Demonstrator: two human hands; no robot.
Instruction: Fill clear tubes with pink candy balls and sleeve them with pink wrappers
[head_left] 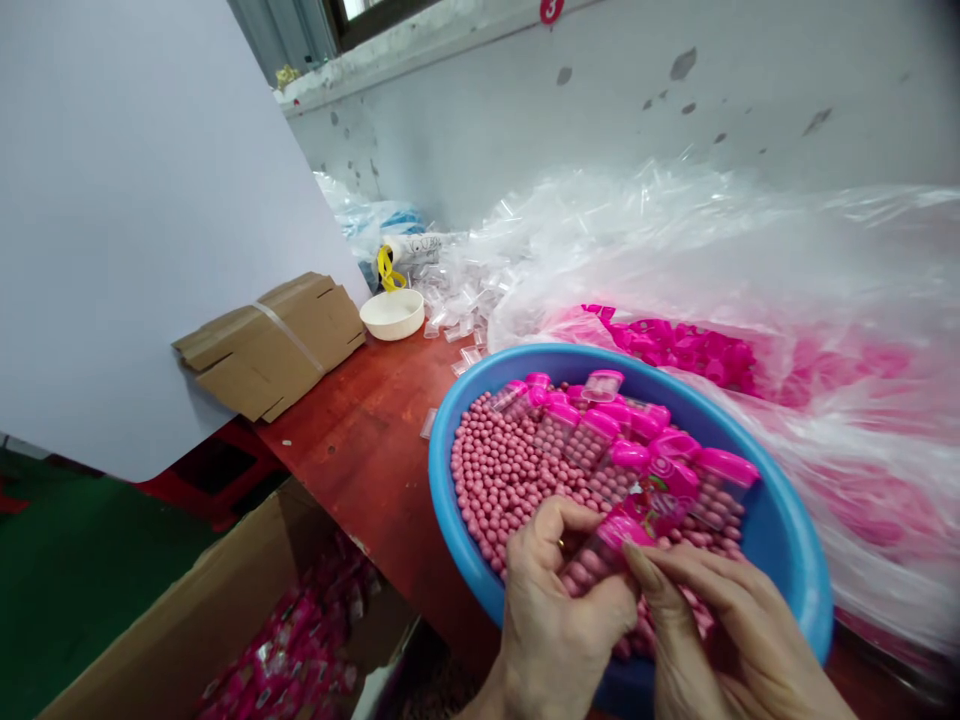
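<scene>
Tube (609, 537) body hidden in left hand (559, 605); box (187, 610) cut by bottom edge, contents blurred

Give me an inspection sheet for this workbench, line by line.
Surface: red-brown wooden table, glossy.
Job's things: blue basin of pink beads, with pink-capped tubes lying on them.
Clutter: white bowl, flattened cardboard, loose clear tubes, plastic bag over pink caps.
Hands: left hand and right hand both grip one filled tube over the basin.
Cables: nothing seen.
Surroundings: open carton of pink packs below the table edge, white board at left, stained wall behind.
</scene>
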